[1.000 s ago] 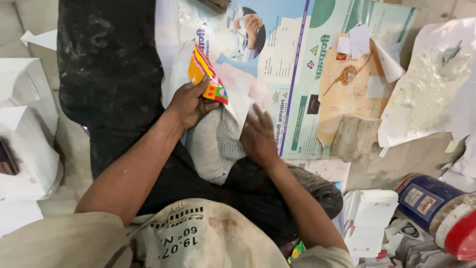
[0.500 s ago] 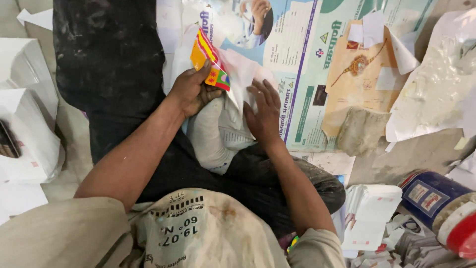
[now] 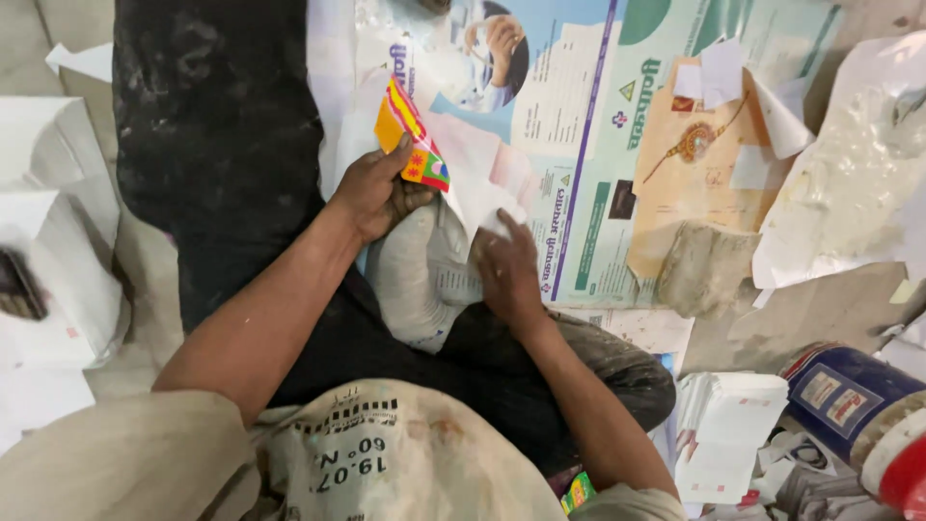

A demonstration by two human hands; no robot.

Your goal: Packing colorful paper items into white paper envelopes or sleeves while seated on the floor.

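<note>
My left hand (image 3: 374, 195) grips a folded paper piece (image 3: 413, 143) printed in orange, red, green and yellow, held up over a large printed poster (image 3: 579, 125). A white sheet (image 3: 475, 183) hangs from that coloured piece. My right hand (image 3: 506, 270) pinches the lower edge of the white sheet with its fingertips. Both hands work above a white sack-like bundle (image 3: 410, 280) resting against my dark trousers.
A black cloth (image 3: 212, 116) lies at upper left. White paper bags (image 3: 58, 241) stand at the left. A tan printed card (image 3: 699, 164) and crumpled white paper (image 3: 849, 183) lie right. A blue tin (image 3: 849, 405) and a stack of white paper (image 3: 728, 434) sit lower right.
My right hand has come down from a flat, open press on the sheet and now pinches its lower edge. My left hand keeps holding the coloured piece in about the same place.
</note>
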